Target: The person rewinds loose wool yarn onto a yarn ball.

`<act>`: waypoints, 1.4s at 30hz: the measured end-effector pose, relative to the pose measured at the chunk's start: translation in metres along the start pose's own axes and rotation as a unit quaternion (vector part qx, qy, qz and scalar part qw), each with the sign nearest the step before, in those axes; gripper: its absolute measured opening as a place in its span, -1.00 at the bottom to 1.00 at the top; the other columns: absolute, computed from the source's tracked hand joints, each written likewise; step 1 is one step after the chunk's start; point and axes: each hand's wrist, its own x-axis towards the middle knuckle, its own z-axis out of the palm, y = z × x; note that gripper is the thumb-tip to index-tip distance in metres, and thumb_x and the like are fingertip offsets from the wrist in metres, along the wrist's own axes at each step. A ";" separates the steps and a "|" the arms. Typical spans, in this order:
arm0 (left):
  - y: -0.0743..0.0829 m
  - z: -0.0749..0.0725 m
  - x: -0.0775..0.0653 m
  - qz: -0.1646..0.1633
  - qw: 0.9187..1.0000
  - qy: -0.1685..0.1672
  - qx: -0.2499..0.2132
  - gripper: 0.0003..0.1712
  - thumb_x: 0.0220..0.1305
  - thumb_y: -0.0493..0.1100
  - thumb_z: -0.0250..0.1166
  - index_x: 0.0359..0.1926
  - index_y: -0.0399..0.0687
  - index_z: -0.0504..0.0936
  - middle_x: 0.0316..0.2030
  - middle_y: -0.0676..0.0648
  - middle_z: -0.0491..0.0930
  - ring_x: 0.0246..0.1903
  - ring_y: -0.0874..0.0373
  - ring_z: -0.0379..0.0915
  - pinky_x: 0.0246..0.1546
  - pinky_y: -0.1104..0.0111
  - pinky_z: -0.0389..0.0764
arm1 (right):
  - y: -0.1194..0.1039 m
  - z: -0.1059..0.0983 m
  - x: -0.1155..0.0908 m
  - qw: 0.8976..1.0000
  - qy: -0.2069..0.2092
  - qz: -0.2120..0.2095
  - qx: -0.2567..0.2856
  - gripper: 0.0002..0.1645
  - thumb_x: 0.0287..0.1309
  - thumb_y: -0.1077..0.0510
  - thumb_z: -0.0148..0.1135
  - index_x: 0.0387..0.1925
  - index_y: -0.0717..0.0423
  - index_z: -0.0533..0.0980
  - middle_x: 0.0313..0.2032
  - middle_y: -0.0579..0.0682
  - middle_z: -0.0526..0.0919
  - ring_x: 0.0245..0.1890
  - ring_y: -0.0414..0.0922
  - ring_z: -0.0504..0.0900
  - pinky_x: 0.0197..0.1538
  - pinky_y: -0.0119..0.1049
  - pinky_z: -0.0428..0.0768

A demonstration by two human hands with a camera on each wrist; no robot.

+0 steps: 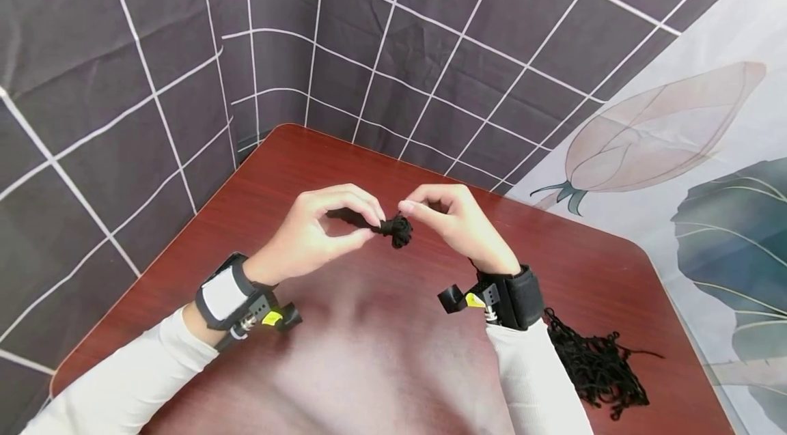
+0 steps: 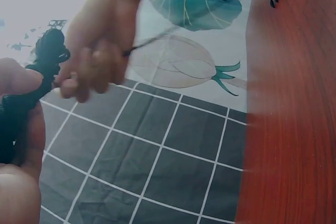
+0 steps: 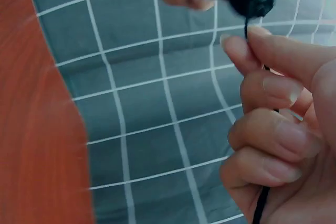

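Note:
A bundle of black cord [image 1: 401, 231], wrapped round its middle with loops bunched at one end, is held up over the table. My left hand [image 1: 301, 233] grips it between thumb and fingers, and the looped end sticks out past the fingertips toward the right. Just beside that end, my right hand [image 1: 461, 223] pinches a single strand [image 3: 261, 203] between thumb and index finger. In the right wrist view this strand leaves the bundle, passes the pinch and runs down through the curled fingers. The left wrist view shows the bundle's loops [image 2: 51, 45] up close.
A loose, tangled pile of black cord [image 1: 596, 367] lies on the red-brown wooden table [image 1: 572, 264] at the right, by my right sleeve. A dark gridded cloth [image 1: 369, 39] hangs behind and to the left. A white cloth with leaf prints [image 1: 652, 250] borders the right side.

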 end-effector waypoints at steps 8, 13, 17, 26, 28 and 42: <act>-0.003 0.002 0.002 0.003 0.998 0.050 -0.041 -0.79 -0.16 -0.62 0.33 -0.41 -0.43 0.58 -0.37 -0.30 0.59 -0.29 0.02 0.51 -0.23 0.45 0.64 | -0.012 0.027 -0.020 0.997 -0.071 0.011 0.013 -0.80 0.25 0.29 0.06 -0.35 0.18 0.62 -0.38 0.04 0.67 -0.34 -0.18 0.53 -0.23 -0.25 0.57; -0.004 0.002 0.003 -0.002 0.998 0.067 0.016 -0.80 -0.14 -0.57 0.35 -0.39 -0.40 0.61 -0.35 -0.27 0.61 -0.29 0.08 0.52 -0.24 0.35 0.66 | -0.026 0.037 -0.032 0.985 -0.069 -0.064 -0.146 -0.81 0.26 0.12 0.08 -0.45 -0.04 0.56 -0.59 -0.20 0.51 -0.55 -0.31 0.39 -0.44 -0.39 0.47; -0.005 0.001 0.001 -0.003 0.999 0.035 0.035 -0.81 -0.11 -0.52 0.36 -0.38 -0.35 0.64 -0.35 -0.22 0.62 -0.28 0.12 0.52 -0.24 0.35 0.65 | -0.041 0.032 -0.025 0.962 -0.027 -0.114 -0.247 -0.79 0.22 0.04 0.13 -0.52 -0.06 0.53 -0.63 -0.24 0.42 -0.58 -0.36 0.32 -0.51 -0.41 0.39; -0.001 0.003 -0.005 -0.004 0.999 -0.017 -0.037 -0.77 -0.18 -0.57 0.37 -0.42 -0.32 0.62 -0.34 -0.20 0.55 -0.26 0.08 0.46 -0.36 0.38 0.69 | -0.046 0.012 0.002 0.998 -0.014 -0.028 -0.057 -0.86 0.13 0.27 0.20 -0.50 0.13 0.61 -0.56 -0.07 0.61 -0.57 -0.20 0.52 -0.46 -0.37 0.53; -0.001 0.004 -0.005 -0.001 0.999 -0.008 -0.052 -0.76 -0.20 -0.59 0.37 -0.42 -0.35 0.62 -0.34 -0.23 0.54 -0.26 0.05 0.45 -0.35 0.29 0.71 | -0.028 0.015 0.004 0.999 -0.034 -0.005 0.011 -0.86 0.15 0.29 0.16 -0.46 0.21 0.60 -0.53 -0.08 0.60 -0.53 -0.14 0.51 -0.45 -0.39 0.51; -0.006 0.003 -0.002 -0.013 0.993 0.080 0.091 -0.79 -0.15 -0.46 0.41 -0.36 -0.35 0.66 -0.35 -0.20 0.58 -0.30 0.14 0.49 -0.26 0.32 0.68 | -0.004 0.045 -0.029 0.992 -0.006 -0.055 -0.111 -0.75 0.28 0.01 0.05 -0.44 -0.02 0.55 -0.55 -0.18 0.51 -0.59 -0.27 0.33 -0.52 -0.38 0.39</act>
